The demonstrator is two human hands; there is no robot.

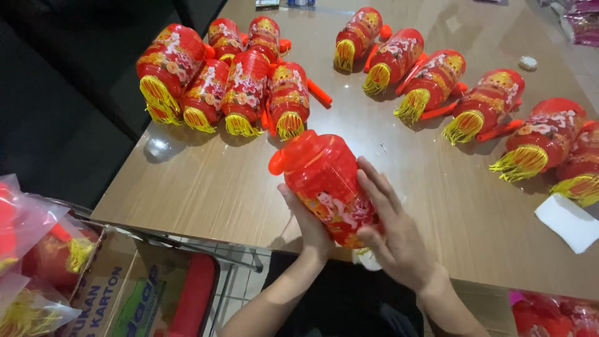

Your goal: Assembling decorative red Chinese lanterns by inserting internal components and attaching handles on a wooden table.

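Lantern rows (430, 84) beyond held lantern (327, 184)

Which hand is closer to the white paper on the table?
The right hand. It rests on the held lantern, on the side facing the white paper at the table's right edge. The left hand grips the lantern's far side, farther from the paper.

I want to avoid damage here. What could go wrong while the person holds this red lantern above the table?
The lantern is held between the left hand and right hand over the table edge; a slip could drop it off the edge. Moving it forward might brush the yellow fringes of the nearest lantern group.
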